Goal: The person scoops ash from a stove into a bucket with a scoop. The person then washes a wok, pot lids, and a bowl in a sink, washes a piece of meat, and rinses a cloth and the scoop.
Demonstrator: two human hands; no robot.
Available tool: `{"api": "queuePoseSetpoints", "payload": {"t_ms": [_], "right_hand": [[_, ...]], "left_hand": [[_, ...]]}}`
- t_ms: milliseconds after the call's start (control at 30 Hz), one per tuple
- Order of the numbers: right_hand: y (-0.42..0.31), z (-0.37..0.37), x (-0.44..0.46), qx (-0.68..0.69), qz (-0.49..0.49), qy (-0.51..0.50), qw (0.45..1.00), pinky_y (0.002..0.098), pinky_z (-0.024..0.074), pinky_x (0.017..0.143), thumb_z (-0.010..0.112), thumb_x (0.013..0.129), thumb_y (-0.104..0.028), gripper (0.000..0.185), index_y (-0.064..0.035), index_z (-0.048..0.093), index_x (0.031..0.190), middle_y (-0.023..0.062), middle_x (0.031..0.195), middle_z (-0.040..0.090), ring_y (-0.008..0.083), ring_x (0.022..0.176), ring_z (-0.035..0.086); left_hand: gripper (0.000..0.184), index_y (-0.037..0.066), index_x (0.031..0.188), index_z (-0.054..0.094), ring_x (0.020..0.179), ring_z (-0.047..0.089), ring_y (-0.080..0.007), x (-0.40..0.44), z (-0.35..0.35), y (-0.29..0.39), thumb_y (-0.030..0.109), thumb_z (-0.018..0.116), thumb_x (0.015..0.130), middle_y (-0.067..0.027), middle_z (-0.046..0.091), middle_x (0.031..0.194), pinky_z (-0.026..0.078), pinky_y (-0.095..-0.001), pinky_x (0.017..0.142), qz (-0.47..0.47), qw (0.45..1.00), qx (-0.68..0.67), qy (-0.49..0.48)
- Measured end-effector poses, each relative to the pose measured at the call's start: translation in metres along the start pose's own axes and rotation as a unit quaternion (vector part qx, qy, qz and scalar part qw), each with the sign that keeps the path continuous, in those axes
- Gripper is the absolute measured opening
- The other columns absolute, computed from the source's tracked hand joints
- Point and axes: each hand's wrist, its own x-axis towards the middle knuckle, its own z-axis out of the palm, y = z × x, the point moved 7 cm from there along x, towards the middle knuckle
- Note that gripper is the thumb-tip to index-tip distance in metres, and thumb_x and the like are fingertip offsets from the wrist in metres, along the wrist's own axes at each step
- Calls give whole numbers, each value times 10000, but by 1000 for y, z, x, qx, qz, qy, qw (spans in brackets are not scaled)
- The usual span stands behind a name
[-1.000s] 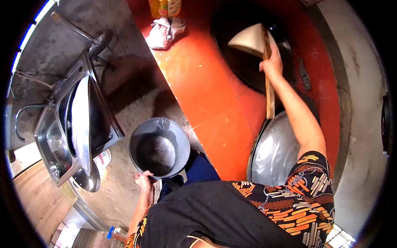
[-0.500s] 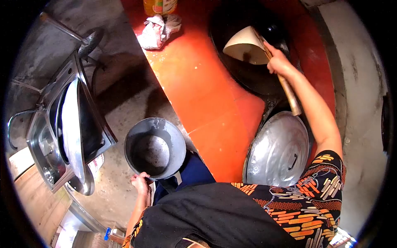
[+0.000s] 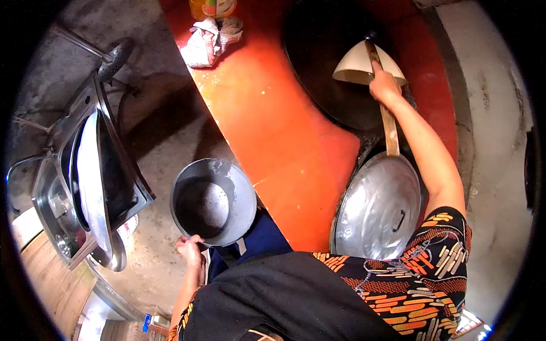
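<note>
The left hand grips the rim of a grey bucket just off the desk's left edge; at its bottom is a pale patch, perhaps a little water. The right hand is closed around the wooden handle of a cream scoop, over a dark wok sunk toward the desk's right edge. Shadow hides the wok's contents. A metal lid lies at the near end; a bottle and cloth sit by the far left corner.

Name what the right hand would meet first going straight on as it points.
Past the scoop it grips, the right hand would probably meet the large dark pan; depth is unclear.
</note>
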Motion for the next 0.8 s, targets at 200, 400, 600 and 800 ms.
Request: {"api": "queuePoseSetpoints", "payload": {"t_ms": [200,400,600,800], "right_hand": [[-23,-15,60,114,120,137,977,516,453,924,538,899,-182,685,-102,208,1494,257,1258,545,407,1103,573],[-46,2,51,96,112,136,980,502,468,891,557,894,-162,734,-98,163,1509,324,1258,499,426,1067,579],[-47,21,31,57,70,60,994,510,455,931,528,862,-118,640,-74,253,1438,296,1191,576,429,1142,549],[-43,40,37,18,-16,23,999,476,496,849,544,728,-45,521,16,472,1241,289,1079,636,451,1024,612]], "left_hand": [[436,-7,974,464,522,540,-204,-11,3,12,-74,585,560,-82,541,752,490,-345,421,-19,1000,6,-13],[436,-23,966,463,477,516,-186,-26,7,10,-84,595,555,-79,540,717,440,-320,385,-8,1000,-13,6],[437,-33,948,459,404,449,-164,-12,17,8,-85,608,540,-66,512,643,355,-306,339,3,1000,-11,5],[529,-62,1019,449,533,449,-146,-22,26,21,-93,608,515,-45,477,722,357,-301,427,-10,1000,12,-11]]}}
